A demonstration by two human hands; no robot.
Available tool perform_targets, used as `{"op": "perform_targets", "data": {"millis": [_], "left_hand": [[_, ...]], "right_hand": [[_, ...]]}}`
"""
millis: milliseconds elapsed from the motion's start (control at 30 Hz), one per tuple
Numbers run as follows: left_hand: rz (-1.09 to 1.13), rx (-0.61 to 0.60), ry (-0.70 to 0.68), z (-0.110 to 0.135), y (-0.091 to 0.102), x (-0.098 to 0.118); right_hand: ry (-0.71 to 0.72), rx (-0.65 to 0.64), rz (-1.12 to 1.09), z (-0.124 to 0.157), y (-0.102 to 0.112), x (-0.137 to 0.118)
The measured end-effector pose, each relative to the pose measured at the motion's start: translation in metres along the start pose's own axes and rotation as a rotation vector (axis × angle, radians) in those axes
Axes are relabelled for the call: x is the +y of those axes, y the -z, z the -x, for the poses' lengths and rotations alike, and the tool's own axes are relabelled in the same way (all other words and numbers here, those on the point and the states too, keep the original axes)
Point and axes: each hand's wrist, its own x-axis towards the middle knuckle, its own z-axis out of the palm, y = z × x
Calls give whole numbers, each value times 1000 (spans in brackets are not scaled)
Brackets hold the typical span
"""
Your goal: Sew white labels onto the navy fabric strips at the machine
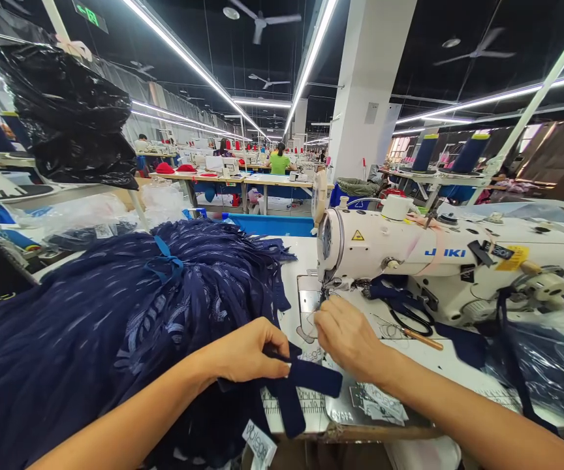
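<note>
My left hand point(257, 352) pinches a navy fabric strip point(317, 378) between thumb and fingers, in front of the sewing machine. A second navy end point(288, 408) hangs below it over the table's printed ruler. Close to the needle area of the white sewing machine point(390, 238), my right hand point(345, 333) has its fingers pressed together; whatever they hold is hidden. A large bundle of navy garments point(213, 287), tied with a blue strip point(165, 258), lies at the left. White printed labels point(377, 401) rest on the metal plate below my right hand.
Black-handled scissors point(412, 316) and a wooden-handled tool point(423, 339) lie under the machine arm. Plastic-wrapped navy goods point(546, 365) are at the right. A black plastic bag point(66, 117) hangs on a pole at upper left. Farther back, people sit at other sewing tables.
</note>
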Motion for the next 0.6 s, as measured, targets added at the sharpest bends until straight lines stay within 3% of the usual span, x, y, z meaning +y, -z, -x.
{"op": "perform_targets", "data": {"millis": [133,233,367,467,533,600], "left_hand": [[-2,35,30,0,0,-6],[-60,56,-15,-5,-6,-11],[-224,117,-69,-7,-13,-7],[-316,122,-108,-3,-14,-2],[-314,97,-123,1,-13,-2],[-277,26,-136,4,-11,-3]], "right_hand": [[-148,1,-218,17,4,3],[-339,-67,-517,16,15,-5],[-610,-295,-1116,5,31,-21],[-681,-479,-1411,-3,37,-29],[-712,-472,-1496,-7,36,-29],[-779,-331,-1577,-10,30,-23]]}}
